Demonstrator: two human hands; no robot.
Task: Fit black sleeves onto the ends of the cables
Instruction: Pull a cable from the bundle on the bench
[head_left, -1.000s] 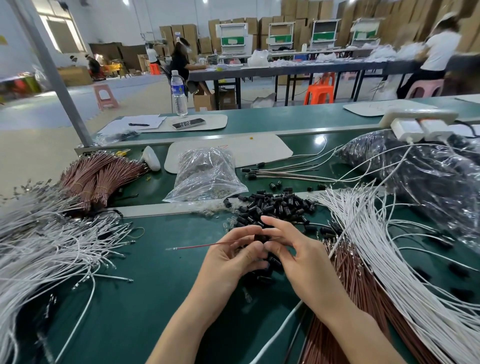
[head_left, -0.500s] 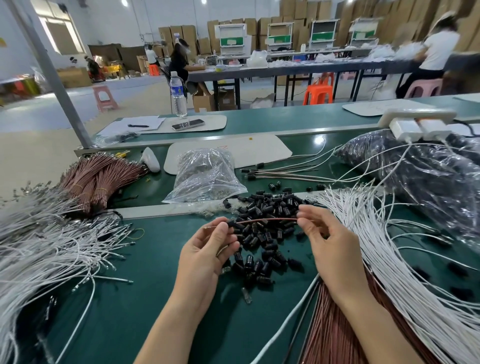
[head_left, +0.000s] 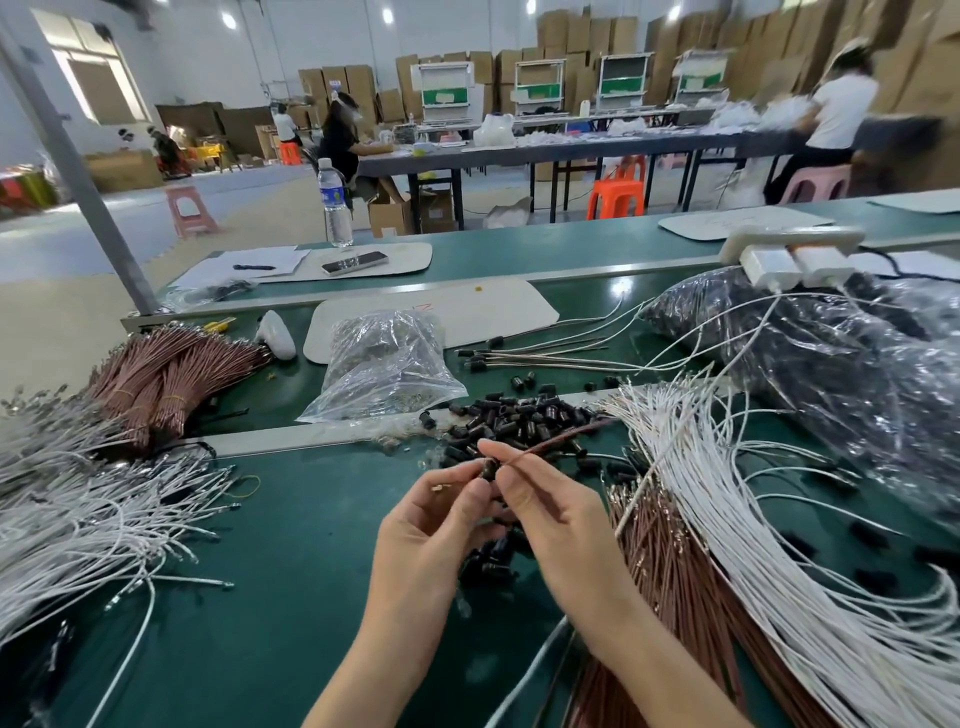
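Hands closed in since prev frame: L hand (head_left: 434, 525) pinches 1 black sleeve (head_left: 488, 470), R hand (head_left: 563, 519) pinches 1 brown cable (head_left: 558, 439).
Both grips tight; sleeve at cable tip, held above counter (head_left: 291, 545), w/ sleeve pile (head_left: 519, 415) just behind.

Bench (head_left: 291, 545): matt green mat. Sleeves (head_left: 519, 418): glossy black plastic. Clear bag (head_left: 384, 364): crinkled shiny plastic film. Brown cables (head_left: 670, 571): smooth sheathing, metal tips.

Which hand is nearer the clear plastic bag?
Left. The left hand sits just this side of the bag; the right hand is farther off to the right.
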